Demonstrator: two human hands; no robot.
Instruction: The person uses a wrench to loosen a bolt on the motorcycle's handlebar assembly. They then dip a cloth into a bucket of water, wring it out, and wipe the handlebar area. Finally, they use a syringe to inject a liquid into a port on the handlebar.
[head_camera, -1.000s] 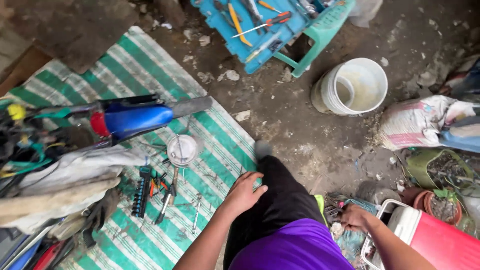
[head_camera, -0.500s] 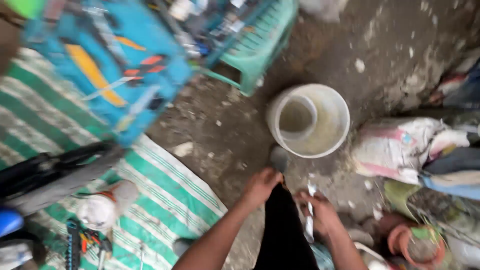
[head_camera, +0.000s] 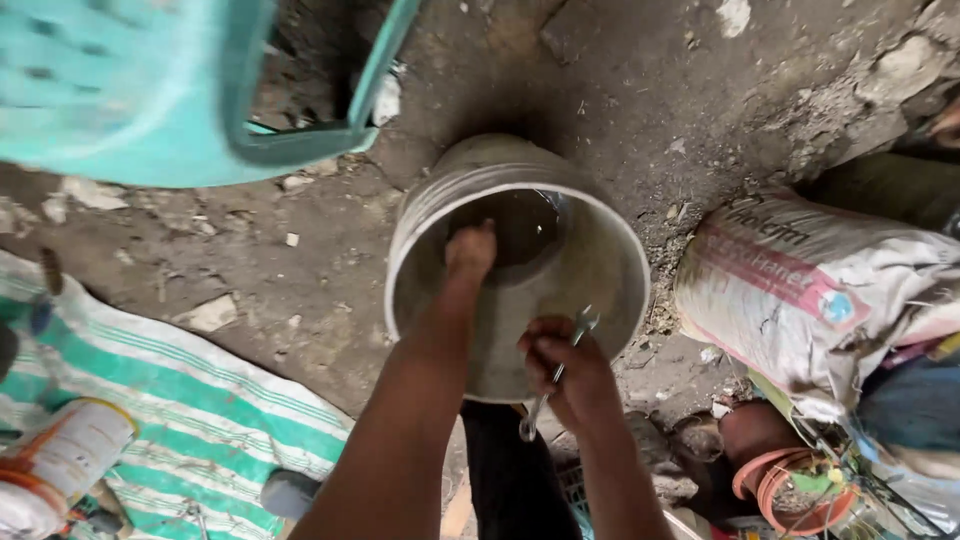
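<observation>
Right hand (head_camera: 570, 375): grip closed around a small metal wrench (head_camera: 553, 378), held at the shaft; one end shows above the fist, the ring end below it. The hand sits over the near rim of the bucket.

Left hand (head_camera: 468, 256): reaches down inside the bucket, fingers pointed toward the liquid at the bottom; whether its grip is open or closed cannot be told, and nothing is seen held.

Bucket (head_camera: 610, 262): round, pale, dirty white, standing upright on the ground directly ahead of the person; dark liquid (head_camera: 520, 225) lies in its bottom.

Ground (head_camera: 640, 90): bare dirt with small stones and scraps.

Plastic stool (head_camera: 150, 110): teal, blurred, upper left, apart from the bucket.

Mat (head_camera: 190, 395): green-and-white striped, lower left; a white and orange can (head_camera: 60, 460) lies on it at the edge.

Sack (head_camera: 820, 290): white woven with red band, lying just right of the bucket.

Coiled orange hose (head_camera: 785, 490): lower right, below the sack.
</observation>
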